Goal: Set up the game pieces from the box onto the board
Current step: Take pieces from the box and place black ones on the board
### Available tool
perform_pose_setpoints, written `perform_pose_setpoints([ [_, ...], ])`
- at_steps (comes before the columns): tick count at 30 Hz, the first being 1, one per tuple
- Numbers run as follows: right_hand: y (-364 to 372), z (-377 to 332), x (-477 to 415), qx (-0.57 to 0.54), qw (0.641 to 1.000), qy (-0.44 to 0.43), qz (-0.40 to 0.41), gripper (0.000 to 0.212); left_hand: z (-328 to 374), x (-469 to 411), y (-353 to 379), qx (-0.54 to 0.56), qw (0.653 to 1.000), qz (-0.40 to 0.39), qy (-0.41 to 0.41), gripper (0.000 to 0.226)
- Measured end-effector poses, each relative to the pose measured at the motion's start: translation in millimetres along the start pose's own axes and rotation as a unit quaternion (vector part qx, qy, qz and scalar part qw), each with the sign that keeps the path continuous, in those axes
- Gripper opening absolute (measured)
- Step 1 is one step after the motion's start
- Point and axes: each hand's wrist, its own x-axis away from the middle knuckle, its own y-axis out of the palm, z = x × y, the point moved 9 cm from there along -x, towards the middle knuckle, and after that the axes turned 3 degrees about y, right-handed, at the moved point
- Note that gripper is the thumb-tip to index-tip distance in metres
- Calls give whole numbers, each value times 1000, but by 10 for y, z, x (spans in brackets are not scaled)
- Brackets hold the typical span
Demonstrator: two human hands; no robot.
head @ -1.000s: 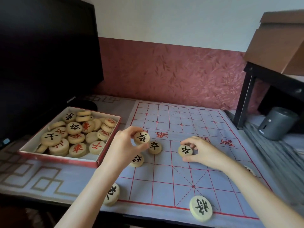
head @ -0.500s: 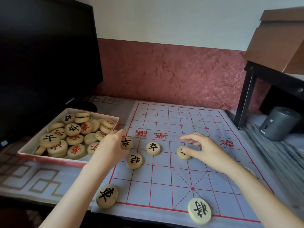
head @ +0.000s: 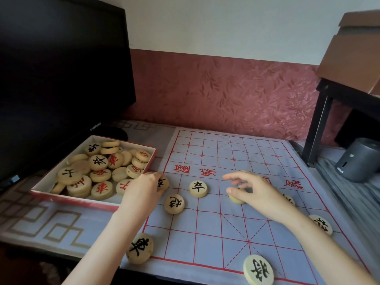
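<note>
The black monitor [head: 61,68] fills our left side, and we read SAMSUNG in pale letters on its lower bezel. Beside it the board [head: 216,229], a grey-blue cloth with a red grid, lies flat on the table. Large red characters run along its middle band, upside down to us. The box [head: 72,200], red-edged, sits just left of the board and is heaped with wooden discs [head: 98,162] lettered in red and black; a red 車 shows near its front wall. At far right a grey cylinder [head: 359,159] bears a label too small for us to read.

Our left hand [head: 144,189] curls its fingers round a black-lettered piece [head: 163,183] at the board's left edge line, by the box's near corner. A second ago it held that piece raised over the next column in. Our right hand [head: 257,193] has loosened. A second ago its fingers clasped the centre piece [head: 236,199]; now the thumb lies against it while the fingers arch above, and we cannot tell whether they still pinch it. That piece has not shifted.

Between the hands lies the 卒 disc [head: 198,188], its black character upright and plain. Just nearer and to the left lies another black-lettered disc [head: 174,204]. The 車 disc [head: 139,248], in black, sits at the near left corner. The last disc [head: 258,270] lies on the near edge line, its character inverted.
</note>
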Motion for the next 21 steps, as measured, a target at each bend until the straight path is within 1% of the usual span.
perform_pose_setpoints([
  [3,27,-42,-4,-3,1000,-4,-2,28,33,11,-41,39,999,16,18,46],
  [6,56,-153,-34,-8,1000,-14,-6,27,25,68,-220,82,995,63,5,42],
  [9,157,-313,-106,-5,999,-29,-15,26,-75,123,-357,103,991,91,0,39],
  [11,259,-424,-179,-2,999,-39,-26,27,-211,171,-481,118,986,121,-10,33],
  [13,375,-545,-259,-9,998,-46,-37,27,-419,214,-607,121,982,143,-39,30],
  [16,574,-784,-370,-20,996,-65,-59,28,-813,274,-738,109,978,156,-85,32],
  [18,724,-958,-457,-23,994,-82,-73,27,-1034,306,-800,100,976,168,-96,34],
  [21,940,-1158,-590,-29,992,-97,-82,26,-1201,297,-785,94,977,165,-93,38],
])
